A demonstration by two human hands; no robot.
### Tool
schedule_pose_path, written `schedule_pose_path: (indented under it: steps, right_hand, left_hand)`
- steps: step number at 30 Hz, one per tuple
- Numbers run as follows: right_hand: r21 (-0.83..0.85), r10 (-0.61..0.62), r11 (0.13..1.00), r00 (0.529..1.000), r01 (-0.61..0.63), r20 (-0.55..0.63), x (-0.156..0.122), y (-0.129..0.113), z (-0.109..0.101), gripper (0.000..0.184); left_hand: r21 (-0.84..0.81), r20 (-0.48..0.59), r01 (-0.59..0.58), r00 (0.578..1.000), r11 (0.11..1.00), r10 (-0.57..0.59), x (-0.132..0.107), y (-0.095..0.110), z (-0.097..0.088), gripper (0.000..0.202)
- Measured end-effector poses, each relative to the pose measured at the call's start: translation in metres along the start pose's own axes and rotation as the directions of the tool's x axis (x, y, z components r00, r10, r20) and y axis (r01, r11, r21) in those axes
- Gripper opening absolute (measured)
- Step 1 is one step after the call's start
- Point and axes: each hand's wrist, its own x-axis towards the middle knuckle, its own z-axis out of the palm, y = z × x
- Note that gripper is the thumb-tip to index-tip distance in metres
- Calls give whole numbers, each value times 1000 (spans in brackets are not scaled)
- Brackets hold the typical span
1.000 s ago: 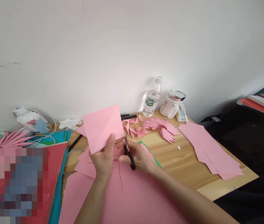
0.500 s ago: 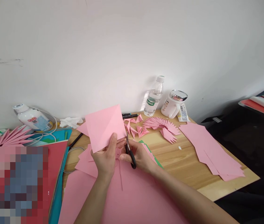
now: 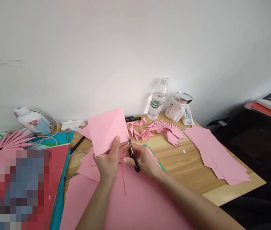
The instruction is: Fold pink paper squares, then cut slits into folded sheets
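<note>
My left hand [image 3: 109, 163] pinches a pink sheet of paper [image 3: 106, 129] by its lower edge, thumb on top. A diagonal crease runs across this raised sheet. In my right hand [image 3: 145, 159] is a pair of scissors [image 3: 135, 159] with black handles, blades pointing up at the sheet's lower right corner. Whether the blades touch the paper I cannot tell. Beneath both hands lie large pink sheets [image 3: 137, 204] and smaller pink pieces [image 3: 87, 169]. Folded pink triangles [image 3: 137, 132] sit just beyond, beside a curved fan of folded pink paper [image 3: 166, 126].
A water bottle [image 3: 158, 100] and a white mug [image 3: 177, 107] stand against the wall. Cut pink paper [image 3: 217, 153] is stacked on the right of the wooden table [image 3: 178, 166]. To the left are a white bottle [image 3: 33, 121], a cable, a red folder [image 3: 56, 163] and another pink fan [image 3: 11, 140].
Almost nothing differs. The sheet and both hands have shifted only very slightly, and the scissors stay by the same corner.
</note>
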Motion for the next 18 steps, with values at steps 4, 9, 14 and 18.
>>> schedule_pose_path:
  steps: [4,9,14,18]
  right_hand:
    - [9,13,1000,1000,-13,1,0,2,0,43]
    - [9,35,999,999,-35,-4,0,4,0,43]
    - [-6,54,999,999,-54,-6,0,3,0,42]
    - [-21,78,997,997,-78,-22,-1,1,1,40]
  left_hand:
    - [2,-3,-1,1000,1000,1,0,-1,0,40]
    - [-11,0,0,1000,1000,0,1,0,1,47]
    - [-96,31,57,998,994,-54,-1,4,3,48]
    - [-78,21,51,999,996,-49,0,2,2,47]
